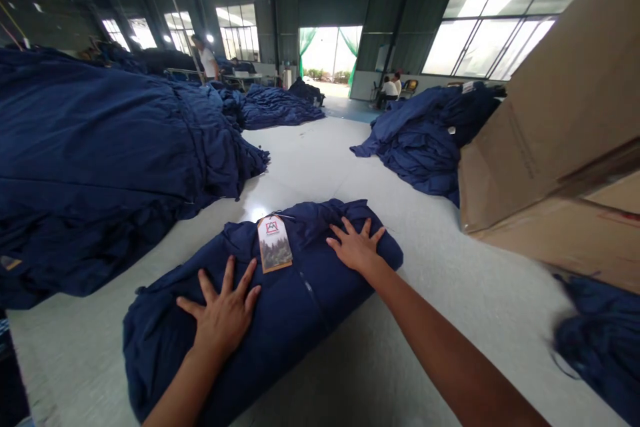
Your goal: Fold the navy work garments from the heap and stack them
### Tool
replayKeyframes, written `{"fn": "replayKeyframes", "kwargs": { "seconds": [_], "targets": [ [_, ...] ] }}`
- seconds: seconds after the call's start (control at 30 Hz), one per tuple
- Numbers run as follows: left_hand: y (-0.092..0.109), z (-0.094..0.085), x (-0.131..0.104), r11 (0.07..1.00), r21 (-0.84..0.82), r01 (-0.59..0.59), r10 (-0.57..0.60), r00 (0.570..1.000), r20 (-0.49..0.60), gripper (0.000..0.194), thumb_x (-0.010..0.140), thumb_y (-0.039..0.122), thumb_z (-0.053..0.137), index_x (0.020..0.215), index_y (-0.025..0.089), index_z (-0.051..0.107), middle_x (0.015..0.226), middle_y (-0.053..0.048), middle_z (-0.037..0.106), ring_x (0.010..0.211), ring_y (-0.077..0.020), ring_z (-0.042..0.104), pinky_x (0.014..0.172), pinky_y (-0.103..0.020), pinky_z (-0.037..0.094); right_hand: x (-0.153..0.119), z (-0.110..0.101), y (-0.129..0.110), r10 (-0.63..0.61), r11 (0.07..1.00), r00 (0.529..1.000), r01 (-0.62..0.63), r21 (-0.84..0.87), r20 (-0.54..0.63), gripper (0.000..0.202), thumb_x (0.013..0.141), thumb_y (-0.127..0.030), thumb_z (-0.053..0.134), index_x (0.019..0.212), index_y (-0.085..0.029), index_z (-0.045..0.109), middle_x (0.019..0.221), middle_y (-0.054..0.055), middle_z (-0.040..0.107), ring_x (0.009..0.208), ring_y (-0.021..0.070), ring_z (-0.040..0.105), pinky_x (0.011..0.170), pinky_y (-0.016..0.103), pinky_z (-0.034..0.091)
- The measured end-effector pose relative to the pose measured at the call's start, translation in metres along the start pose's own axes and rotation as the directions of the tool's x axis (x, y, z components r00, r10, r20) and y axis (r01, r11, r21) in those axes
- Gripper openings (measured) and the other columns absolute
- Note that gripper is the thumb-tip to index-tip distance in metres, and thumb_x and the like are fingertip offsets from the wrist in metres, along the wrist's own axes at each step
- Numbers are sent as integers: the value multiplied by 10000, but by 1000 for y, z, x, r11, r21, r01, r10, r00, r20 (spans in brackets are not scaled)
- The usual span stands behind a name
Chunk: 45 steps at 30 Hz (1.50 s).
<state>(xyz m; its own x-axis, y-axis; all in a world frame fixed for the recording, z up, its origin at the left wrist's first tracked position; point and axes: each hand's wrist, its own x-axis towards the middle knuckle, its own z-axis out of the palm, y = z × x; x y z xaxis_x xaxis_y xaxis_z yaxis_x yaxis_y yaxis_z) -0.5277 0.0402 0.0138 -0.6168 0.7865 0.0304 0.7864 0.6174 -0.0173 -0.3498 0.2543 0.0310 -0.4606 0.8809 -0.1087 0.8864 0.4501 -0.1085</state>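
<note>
A folded navy jacket lies on the pale table in front of me, its zipper running down the middle. Near its collar a paper hang tag with a red logo and a tree picture rests face up. My left hand presses flat on the left part of the jacket, fingers spread. On the right part, close to the collar edge, my right hand also lies with its fingers apart. Neither hand grips the cloth.
A large heap of navy garments covers the left side of the table. Another garment pile sits at the back right, beside a big cardboard box. More navy cloth lies at the lower right. A person stands far off.
</note>
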Motion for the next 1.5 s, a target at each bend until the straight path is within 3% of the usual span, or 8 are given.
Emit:
{"fn": "replayKeyframes", "kwargs": {
  "seconds": [0.17,0.3,0.5,0.7,0.9,1.13,1.33,1.5],
  "targets": [
    [-5,27,24,991,-134,27,-20,998,55,487,902,474,208,1385,460,149,1551,24,77,1346,-489,-32,904,-800,84,24,33,2,-52,996,999,52,69,-13,552,872,-629,237,1394,-448,242,1530,-54,123,1333,466,76,946,756,28],
    [-2,18,31,985,-161,62,-41,991,125,500,893,481,236,1388,451,176,1550,22,84,1349,-488,3,911,-798,77,32,33,-2,-66,993,998,65,100,16,555,867,-621,287,1383,-417,303,1523,-40,168,1333,456,111,968,740,40],
    [30,-7,-9,988,-145,-61,53,997,-57,476,905,305,231,1326,239,443,1470,-90,333,1379,-347,164,1000,-710,143,-28,19,37,-241,961,962,255,104,-132,420,908,-274,348,1307,-280,477,1422,13,407,1340,281,250,1081,550,162],
    [124,45,-100,712,-332,-619,600,782,-170,421,863,212,308,1178,272,581,1297,-46,562,1303,-232,379,1092,-537,213,-154,58,115,-123,971,979,152,185,-160,485,876,-139,334,1347,-212,427,1408,45,427,1334,193,297,1087,410,267],
    [230,80,-176,416,-484,-770,806,558,-195,390,867,218,334,1150,259,599,1243,-53,606,1279,-251,416,1070,-578,251,-278,68,222,228,952,966,-195,236,-123,514,853,-101,324,1341,-209,442,1361,31,488,1337,168,294,1120,354,209],
    [355,73,-265,145,-618,-773,910,349,-223,421,843,159,308,1147,213,594,1234,-62,608,1264,-211,436,1069,-494,339,-399,55,343,527,846,836,-499,187,-155,507,861,-146,329,1359,-176,413,1405,44,431,1360,178,238,1121,372,192],
    [455,56,-349,-16,-686,-727,965,168,-200,510,848,141,285,1346,155,399,1419,-84,421,1340,-161,315,1099,-370,326,-473,46,410,648,761,735,-626,167,-201,546,875,-258,386,1399,-115,331,1452,97,347,1381,222,165,1112,403,175],
    [509,38,-396,52,-570,-820,984,139,-111,692,793,216,486,1434,214,224,1426,-89,399,1302,-241,348,1068,-422,330,-509,62,446,788,615,598,-770,172,-145,608,883,-492,372,1431,-256,255,1485,53,285,1379,282,154,1079,527,151]
  ]
}}
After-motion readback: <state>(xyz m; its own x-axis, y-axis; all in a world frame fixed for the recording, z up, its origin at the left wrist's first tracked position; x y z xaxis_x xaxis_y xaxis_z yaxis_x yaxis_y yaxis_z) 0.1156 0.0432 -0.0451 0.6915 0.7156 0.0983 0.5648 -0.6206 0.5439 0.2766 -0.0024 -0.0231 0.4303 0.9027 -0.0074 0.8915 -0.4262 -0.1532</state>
